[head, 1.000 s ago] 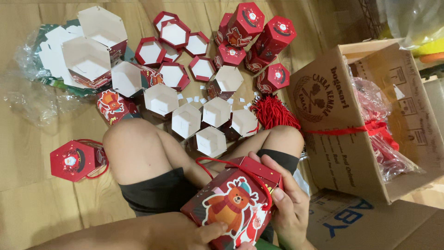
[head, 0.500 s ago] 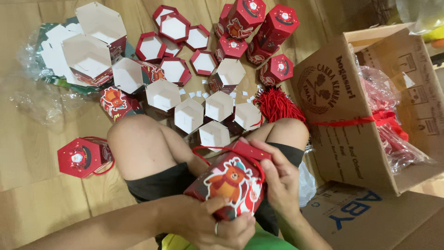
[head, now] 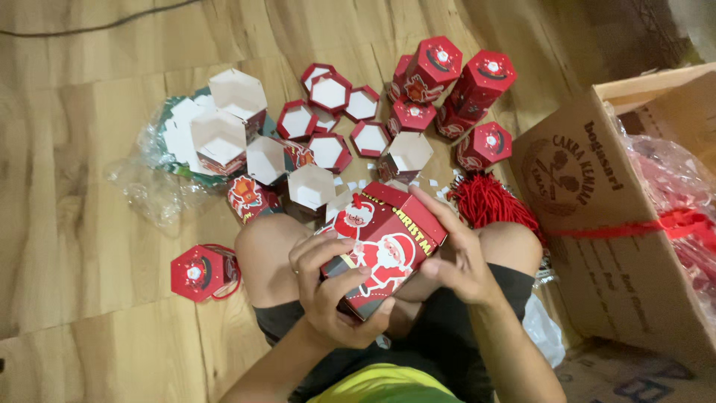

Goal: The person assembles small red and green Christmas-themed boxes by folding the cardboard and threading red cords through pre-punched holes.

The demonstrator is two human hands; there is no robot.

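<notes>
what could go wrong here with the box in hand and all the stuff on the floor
The red box is held over the lap by the left hand and right hand; squeezing might crease it. The open boxes stand close to the knees, so a leg shift could tip them. The tassels lie against the right knee and might tangle.

Warm dim indoor light, soft shadows, corners perhaps slightly blurred.
</notes>
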